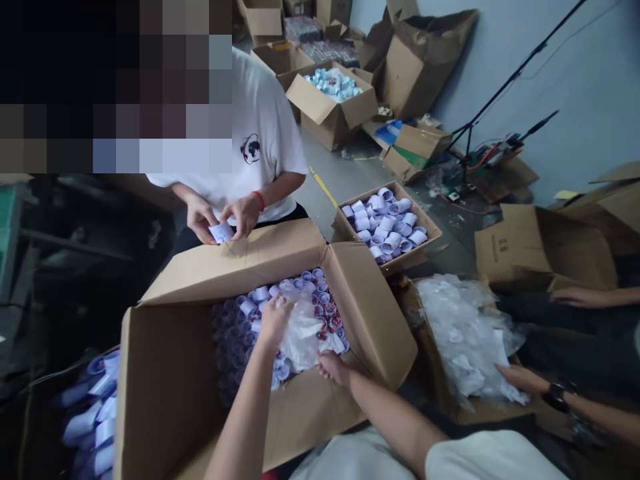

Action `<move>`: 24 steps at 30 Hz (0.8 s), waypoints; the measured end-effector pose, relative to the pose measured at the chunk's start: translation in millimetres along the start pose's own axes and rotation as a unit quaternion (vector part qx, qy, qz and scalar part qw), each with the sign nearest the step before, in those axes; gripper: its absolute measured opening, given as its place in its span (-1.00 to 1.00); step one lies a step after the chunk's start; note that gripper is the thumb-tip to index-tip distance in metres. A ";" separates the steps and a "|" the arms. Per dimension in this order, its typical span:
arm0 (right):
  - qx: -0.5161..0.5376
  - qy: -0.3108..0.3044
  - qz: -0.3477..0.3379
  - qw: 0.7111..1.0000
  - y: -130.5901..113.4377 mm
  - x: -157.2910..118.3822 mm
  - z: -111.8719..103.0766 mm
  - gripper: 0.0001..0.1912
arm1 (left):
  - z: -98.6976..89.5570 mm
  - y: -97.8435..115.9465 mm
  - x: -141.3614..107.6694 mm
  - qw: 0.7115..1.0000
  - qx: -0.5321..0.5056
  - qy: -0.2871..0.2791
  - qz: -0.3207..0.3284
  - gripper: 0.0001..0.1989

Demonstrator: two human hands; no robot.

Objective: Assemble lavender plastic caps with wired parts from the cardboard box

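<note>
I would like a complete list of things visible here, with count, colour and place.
large carton: 1, brown, lower centre
smaller carton: 1, brown, right of centre
cylinders: many, white, both cartons and lower left
plastic bunch: 1, translucent, inside large carton
plastic heap: 1, translucent, right
other cartons: several, brown, back and right
small items: many, pale blue, back carton
stand: 1, black, by right wall
floor clutter: uncountable, mixed, below stand
co-worker: 1, white shirt, across large carton
other hands: 2, bare, right side
left hand: 1, bare, holding plastic bunch
right hand: 1, bare, near plastic bunch, hold unclear
</note>
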State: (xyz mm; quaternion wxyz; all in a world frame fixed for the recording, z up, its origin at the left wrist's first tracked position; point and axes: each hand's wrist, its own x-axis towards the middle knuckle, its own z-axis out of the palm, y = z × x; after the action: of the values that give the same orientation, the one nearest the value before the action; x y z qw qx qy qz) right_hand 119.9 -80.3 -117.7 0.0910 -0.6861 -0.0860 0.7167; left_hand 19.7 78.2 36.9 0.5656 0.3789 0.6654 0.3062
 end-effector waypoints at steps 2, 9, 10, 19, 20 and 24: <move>-0.043 0.015 0.008 0.999 -2.2 -4.6 -1.6 -0.68 | 3.4 -1.0 3.8 0.999 -0.017 -0.023 -0.017 -0.73; -0.182 0.063 0.000 0.981 -9.4 -4.9 -15.3 -0.68 | -43.8 -44.6 -17.1 0.997 -0.005 0.023 -0.074 -0.78; -0.204 0.067 -0.005 0.977 -8.1 -1.4 -14.6 -0.68 | -56.9 -55.8 -24.5 0.996 0.011 0.042 -0.083 -0.81; -0.372 0.040 -0.075 0.924 14.0 57.7 63.8 -0.69 | -146.2 -134.0 -88.9 0.961 0.227 0.081 -0.136 -0.77; -0.380 0.038 -0.085 0.920 17.6 66.0 75.2 -0.68 | -148.3 -141.1 -93.1 0.954 0.260 0.050 -0.142 -0.72; -0.392 0.049 -0.101 0.913 32.3 101.7 107.4 -0.65 | -148.2 -165.9 -102.8 0.919 0.352 -0.026 -0.173 -0.64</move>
State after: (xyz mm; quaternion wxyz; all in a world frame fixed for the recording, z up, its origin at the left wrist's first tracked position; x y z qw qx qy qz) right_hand 7.9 -86.1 -219.3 -0.1092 -0.6886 -0.4239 0.5781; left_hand -144.9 -93.3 -22.7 0.4571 0.4403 0.7704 -0.0607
